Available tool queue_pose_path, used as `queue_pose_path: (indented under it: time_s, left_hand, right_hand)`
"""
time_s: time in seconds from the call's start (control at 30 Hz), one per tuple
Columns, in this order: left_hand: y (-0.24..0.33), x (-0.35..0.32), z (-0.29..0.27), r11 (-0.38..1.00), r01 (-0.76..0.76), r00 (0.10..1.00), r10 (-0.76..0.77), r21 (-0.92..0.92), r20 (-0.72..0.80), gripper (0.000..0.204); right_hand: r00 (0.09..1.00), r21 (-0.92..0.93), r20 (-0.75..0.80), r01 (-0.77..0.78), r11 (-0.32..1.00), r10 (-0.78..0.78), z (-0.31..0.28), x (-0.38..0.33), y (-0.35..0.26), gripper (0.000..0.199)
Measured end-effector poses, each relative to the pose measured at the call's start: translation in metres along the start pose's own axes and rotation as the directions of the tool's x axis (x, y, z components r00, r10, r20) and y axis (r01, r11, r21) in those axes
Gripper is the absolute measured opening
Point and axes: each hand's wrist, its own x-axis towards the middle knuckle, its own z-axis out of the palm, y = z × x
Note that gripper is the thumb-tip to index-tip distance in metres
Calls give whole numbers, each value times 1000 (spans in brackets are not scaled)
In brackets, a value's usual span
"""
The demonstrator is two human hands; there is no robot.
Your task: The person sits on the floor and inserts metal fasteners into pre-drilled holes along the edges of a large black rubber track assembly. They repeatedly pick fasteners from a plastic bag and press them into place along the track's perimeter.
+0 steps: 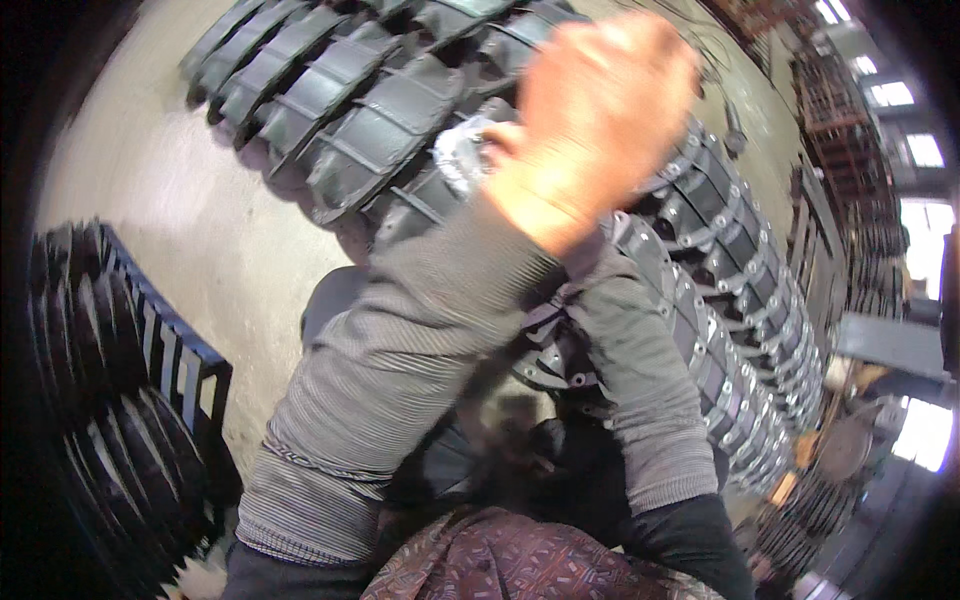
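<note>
My left hand (608, 115) is raised over rows of grey cast-metal housings, its forearm crossing from the lower left. Motion blurs it, but the fingers look curled into a fist; whatever is in them is hidden. Beside its wrist, a finger or thumb tip rests near the bright rim of a metal casting (462, 157); I cannot tell which hand it belongs to. My right forearm (640, 370) reaches up from the lower right in a grey ribbed sleeve. Its hand lies behind my left wrist, fingers hidden. Ribbed grey housings (385, 115) stand close together just beyond my hands.
More flanged castings (735, 235) run in long rows on the right. At the left, dark ribbed parts (135, 450) stand by a blue slatted frame (165, 340). Pale concrete floor (225, 260) shows between. Racks (840, 120) line the far right, and a cable lies behind.
</note>
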Motion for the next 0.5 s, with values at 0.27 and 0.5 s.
queue_pose_path:
  time_s: [0.27, 0.5]
  left_hand:
    - [48, -58, 41, 975, -202, 938, 221, -98, 267, 9]
    - [56, -56, 44, 974, -164, 949, 200, -158, 244, 10]
  right_hand:
    - [944, -52, -94, -322, 945, 317, -70, 35, -33, 24]
    - [997, -603, 71, 24, 797, 24, -64, 77, -2, 18]
